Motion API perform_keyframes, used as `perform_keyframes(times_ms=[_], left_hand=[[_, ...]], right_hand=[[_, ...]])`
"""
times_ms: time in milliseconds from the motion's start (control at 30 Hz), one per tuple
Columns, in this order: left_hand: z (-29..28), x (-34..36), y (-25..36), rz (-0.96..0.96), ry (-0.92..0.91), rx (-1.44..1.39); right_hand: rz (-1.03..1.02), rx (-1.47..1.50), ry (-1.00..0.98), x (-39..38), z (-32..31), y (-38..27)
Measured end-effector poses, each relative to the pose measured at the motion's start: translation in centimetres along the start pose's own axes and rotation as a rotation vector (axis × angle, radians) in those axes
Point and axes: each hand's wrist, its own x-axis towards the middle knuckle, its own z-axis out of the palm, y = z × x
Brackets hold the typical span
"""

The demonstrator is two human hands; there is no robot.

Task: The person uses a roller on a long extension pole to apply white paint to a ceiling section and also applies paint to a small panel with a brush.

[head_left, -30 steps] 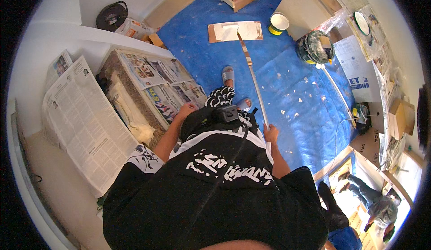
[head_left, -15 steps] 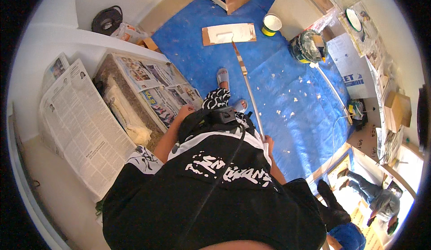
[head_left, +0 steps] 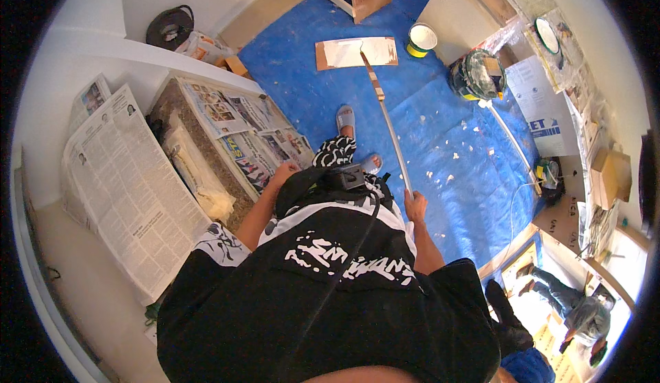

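My right hand (head_left: 415, 206) is closed around the lower end of a long paint roller pole (head_left: 394, 137). The pole runs away from me over the floor, white near my hand and brown and patched toward its far end. Its tip rests over a board (head_left: 321, 56) that is mostly coated in white paint, with bare brown at its ends. The roller head is hard to tell from the white paint. My left hand (head_left: 286, 170) hangs at my left side beside the newspaper-covered surface, fingers loosely curled, with nothing visible in them.
Blue sheeting (head_left: 447, 128) with white flecks covers the floor. Beyond the board's right end stands a paint bucket (head_left: 421, 40); a dark, paint-smeared bucket (head_left: 476, 73) is farther right, near another pole (head_left: 509, 135). Newspapers (head_left: 237, 135) lie at left. Another person (head_left: 584, 314) is at lower right.
My right hand has moved forward and slightly outward with the pole. The pole's tip has shifted a little farther over the board. My left hand stays by my side.
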Motion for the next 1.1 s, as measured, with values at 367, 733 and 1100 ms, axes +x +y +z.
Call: perform_keyframes(times_ms=[367,733,1100], left_hand=[[-0.5,0.4,1.5,0.057,0.048,0.081],[0.4,2.1,-1.3,0.090,-0.060,0.039],[0.2,3.0,-3.6,0.046,-0.045,0.013]], right_hand=[[0.000,-0.043,0.035,-6.3,0.0,4.2],[0.056,0.030,-0.021,-11.0,-1.3,5.6],[0.065,-0.065,-0.076,-7.9,-1.0,4.9]])
